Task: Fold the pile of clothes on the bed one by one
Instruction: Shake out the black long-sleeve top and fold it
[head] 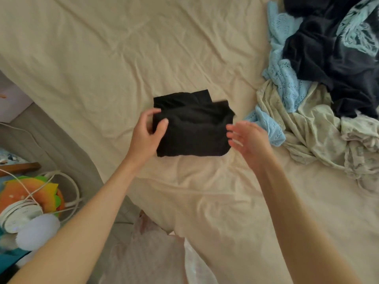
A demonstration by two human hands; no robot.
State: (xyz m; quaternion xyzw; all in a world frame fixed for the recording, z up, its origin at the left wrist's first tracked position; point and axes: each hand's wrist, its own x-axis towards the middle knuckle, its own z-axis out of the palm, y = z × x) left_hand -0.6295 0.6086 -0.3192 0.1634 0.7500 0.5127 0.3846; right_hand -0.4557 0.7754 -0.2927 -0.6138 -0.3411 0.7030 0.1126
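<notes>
A black garment (192, 128), folded into a small rectangle, lies in the middle of the cream bed sheet (106, 58). My left hand (147, 132) grips its left edge, thumb on top of the cloth. Just off the fold's right edge my right hand (248, 138) hovers with fingers straight and spread, slightly blurred, holding nothing. The pile of unfolded clothes (328, 83) sits at the right: dark navy pieces on top, a light blue eyelet garment (287, 83) and a pale cream one (311, 136) below.
The bed's left edge runs diagonally down the left side. Beyond it on the floor lie an orange and green cushion (30, 191), white cables and a white round device (20, 214). A pale pink plastic bag (160, 253) lies at the bottom centre.
</notes>
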